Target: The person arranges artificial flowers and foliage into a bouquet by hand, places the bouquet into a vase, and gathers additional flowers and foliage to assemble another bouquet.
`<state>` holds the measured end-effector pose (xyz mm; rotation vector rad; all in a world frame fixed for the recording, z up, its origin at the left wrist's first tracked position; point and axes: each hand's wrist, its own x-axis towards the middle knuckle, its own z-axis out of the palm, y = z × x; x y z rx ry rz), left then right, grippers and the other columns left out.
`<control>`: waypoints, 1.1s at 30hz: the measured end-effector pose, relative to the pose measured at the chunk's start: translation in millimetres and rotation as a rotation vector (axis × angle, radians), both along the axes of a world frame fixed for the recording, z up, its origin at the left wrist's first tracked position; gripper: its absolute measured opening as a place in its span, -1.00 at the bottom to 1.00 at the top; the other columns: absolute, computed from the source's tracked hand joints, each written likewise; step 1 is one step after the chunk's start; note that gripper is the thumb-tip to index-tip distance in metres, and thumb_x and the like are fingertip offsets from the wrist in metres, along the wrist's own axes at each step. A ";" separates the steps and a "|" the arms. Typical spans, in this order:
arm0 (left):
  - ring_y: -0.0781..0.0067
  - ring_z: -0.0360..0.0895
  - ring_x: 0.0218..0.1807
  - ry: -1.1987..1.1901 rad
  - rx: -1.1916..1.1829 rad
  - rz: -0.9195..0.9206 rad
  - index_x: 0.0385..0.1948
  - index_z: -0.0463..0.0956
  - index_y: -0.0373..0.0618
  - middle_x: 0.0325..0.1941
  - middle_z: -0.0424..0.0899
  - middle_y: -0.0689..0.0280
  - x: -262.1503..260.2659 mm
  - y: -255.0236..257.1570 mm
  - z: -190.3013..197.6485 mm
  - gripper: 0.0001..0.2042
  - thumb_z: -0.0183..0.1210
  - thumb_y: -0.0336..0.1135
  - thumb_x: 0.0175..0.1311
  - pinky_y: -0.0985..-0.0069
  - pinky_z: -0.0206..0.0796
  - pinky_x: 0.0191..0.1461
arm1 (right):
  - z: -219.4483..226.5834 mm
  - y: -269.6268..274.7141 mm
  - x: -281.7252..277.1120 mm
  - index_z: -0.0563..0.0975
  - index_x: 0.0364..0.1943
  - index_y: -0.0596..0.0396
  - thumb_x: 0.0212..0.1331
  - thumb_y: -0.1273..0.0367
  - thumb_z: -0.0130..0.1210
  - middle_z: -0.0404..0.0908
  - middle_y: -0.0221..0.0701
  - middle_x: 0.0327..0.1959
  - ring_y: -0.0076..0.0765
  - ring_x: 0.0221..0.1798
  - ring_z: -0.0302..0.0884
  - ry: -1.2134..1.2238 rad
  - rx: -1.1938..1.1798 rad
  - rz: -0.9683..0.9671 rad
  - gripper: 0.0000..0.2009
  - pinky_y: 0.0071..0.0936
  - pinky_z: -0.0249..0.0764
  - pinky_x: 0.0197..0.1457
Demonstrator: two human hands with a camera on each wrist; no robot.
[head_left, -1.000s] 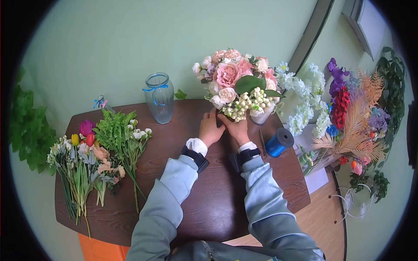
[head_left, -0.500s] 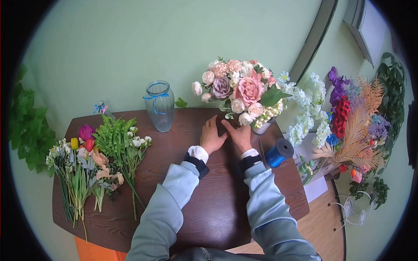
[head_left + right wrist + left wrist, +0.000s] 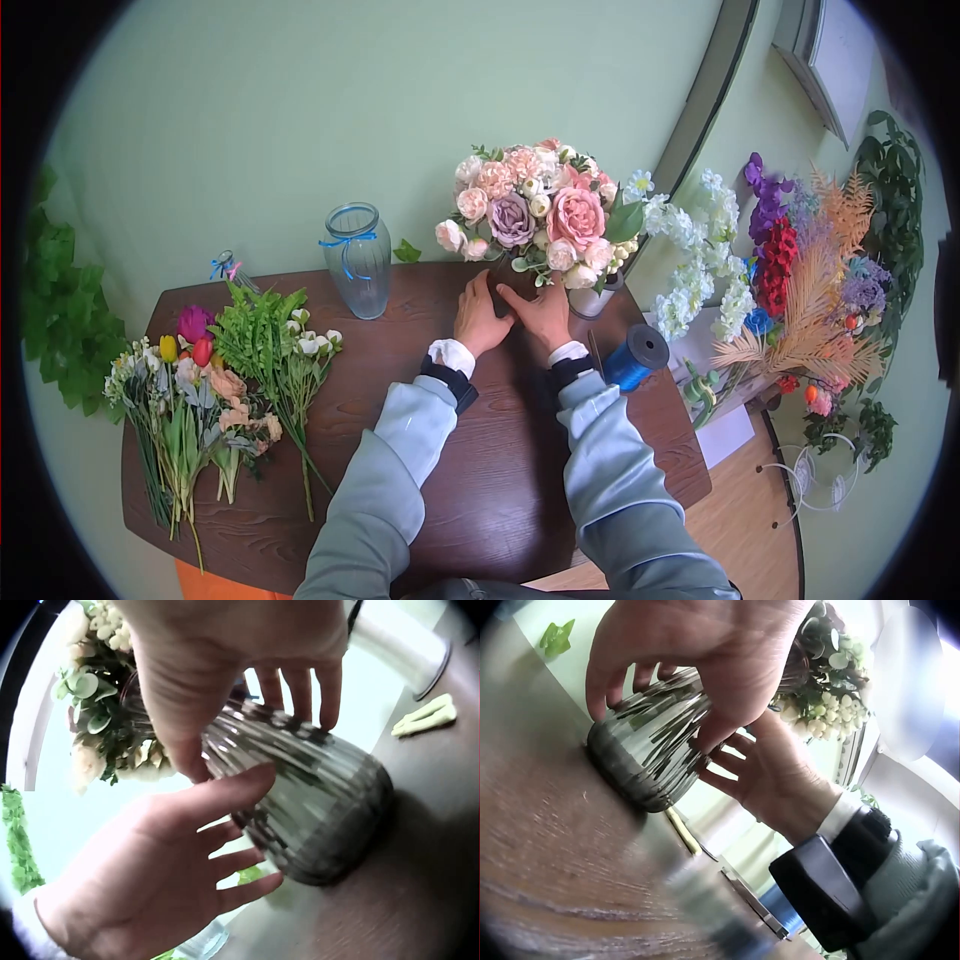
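Observation:
Both hands cup a dark, ribbed glass vase [image 3: 649,746] that stands on the table, with a round bouquet [image 3: 540,205] of pink, white and purple flowers spreading from its top. My left hand [image 3: 482,318] holds the left side, fingers bent round the glass and thumb toward the front. On the opposite side my right hand [image 3: 540,318] holds it the same way, thumb near the other thumb. In the right wrist view the vase [image 3: 322,802] shows between both hands; its neck is partly hidden by the right hand and foliage.
A clear vase [image 3: 362,275] with a blue ribbon bow stands left of the bouquet. Cut flowers and fern [image 3: 255,345] lie at the table's left. A blue ribbon spool [image 3: 632,362] and a pale metallic container [image 3: 590,302] stand right. More flowers [image 3: 780,265] crowd beyond the right edge.
The bouquet has turned: the berries and big leaf have gone round to the right, and the purple rose now faces front. Both hands stay at the vase. The head view has shifted slightly.

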<state>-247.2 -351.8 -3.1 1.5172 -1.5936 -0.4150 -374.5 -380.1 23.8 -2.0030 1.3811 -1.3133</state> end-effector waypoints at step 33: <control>-0.18 0.25 0.14 -0.002 0.270 -0.073 0.28 -0.27 -0.24 0.18 0.05 -0.11 -22.0 2.0 9.8 -0.08 0.22 -0.25 -0.06 0.23 0.19 0.18 | 1.0 -40.4 -36.2 0.25 0.06 0.20 -0.09 0.37 0.24 0.36 -0.29 0.03 -0.32 0.10 0.29 -0.099 0.254 0.314 -0.42 -0.39 0.22 0.18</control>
